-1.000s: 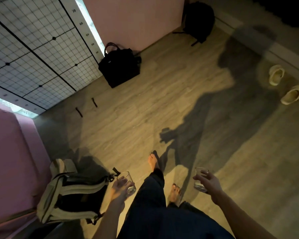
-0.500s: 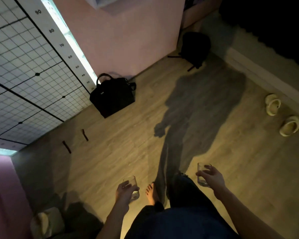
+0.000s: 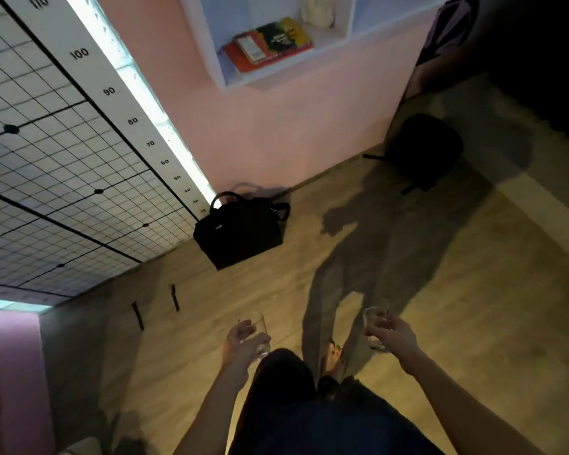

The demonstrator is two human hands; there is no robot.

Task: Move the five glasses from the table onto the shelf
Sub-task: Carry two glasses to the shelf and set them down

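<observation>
Dim light blurs both glasses, and fingers hide much of each. The left hand (image 3: 243, 339) wraps the left glass (image 3: 258, 331), rim up and tilted slightly, its base lost behind the fingers. The right hand (image 3: 393, 333) curls over the right glass (image 3: 375, 328) from its right side — upright, long axis near vertical. Far ahead of the fingertips hangs the shelf (image 3: 243, 82), cut off at the top, books (image 3: 270, 42) inside. A second ago the shelf was out of view — the backpack by the left hand is gone.
</observation>
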